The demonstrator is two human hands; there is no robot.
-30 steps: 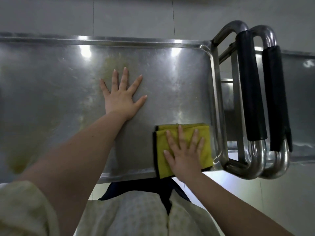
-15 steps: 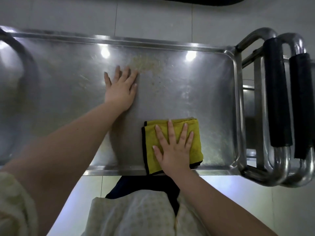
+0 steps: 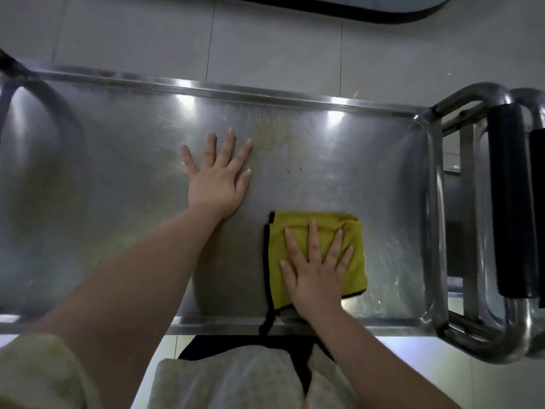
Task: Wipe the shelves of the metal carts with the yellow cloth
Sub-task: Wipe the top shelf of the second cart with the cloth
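Observation:
The top shelf of a stainless steel cart (image 3: 324, 172) fills the view, with a raised rim all round. A folded yellow cloth (image 3: 298, 231) with a black edge lies on the shelf near its front rim. My right hand (image 3: 317, 267) presses flat on the cloth with fingers spread and straight. My left hand (image 3: 219, 175) rests flat on the bare metal to the left and farther back, fingers straight. A patch of brownish specks (image 3: 277, 137) marks the shelf just right of my left fingertips.
The cart's tubular handle (image 3: 436, 231) closes the right end. Behind it sits a second cart's handle with a black grip (image 3: 510, 202). A curved bar (image 3: 44, 113) shows at the left end. Grey floor tiles (image 3: 265, 39) lie beyond the cart.
My right hand has slid the cloth leftward away from the right rim. My left hand's fingers closed together, then spread a little again. The view shifted so the handles sit farther right.

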